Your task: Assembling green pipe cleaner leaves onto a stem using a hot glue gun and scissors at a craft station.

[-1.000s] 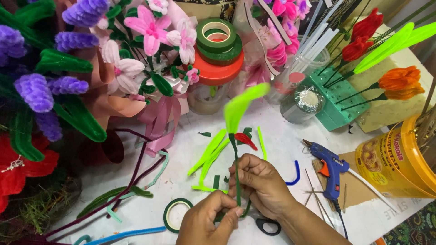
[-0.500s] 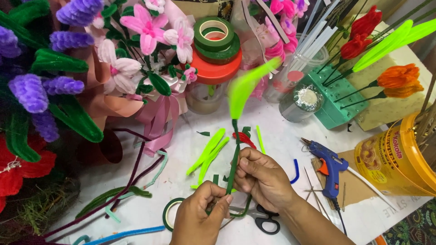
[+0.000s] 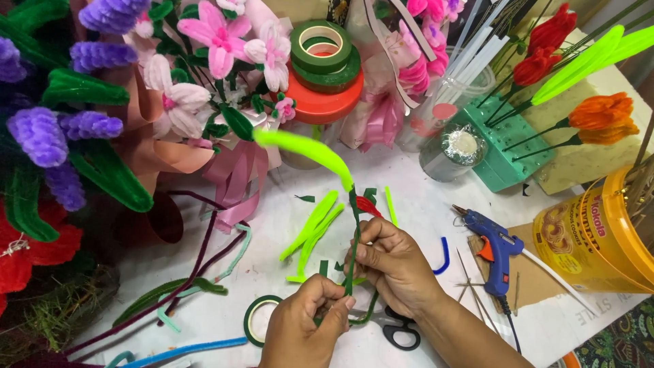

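Dark green fuzzy pipe-cleaner stem [image 3: 352, 238] (light, bendy, likely best gripped low) is being pinched by right hand [image 3: 392, 266] and left hand [image 3: 303, 324], near the tabletop's [image 3: 436, 204] front edge.

A blue glue gun [image 3: 499, 247] lies beside a yellow bucket [image 3: 599, 232].
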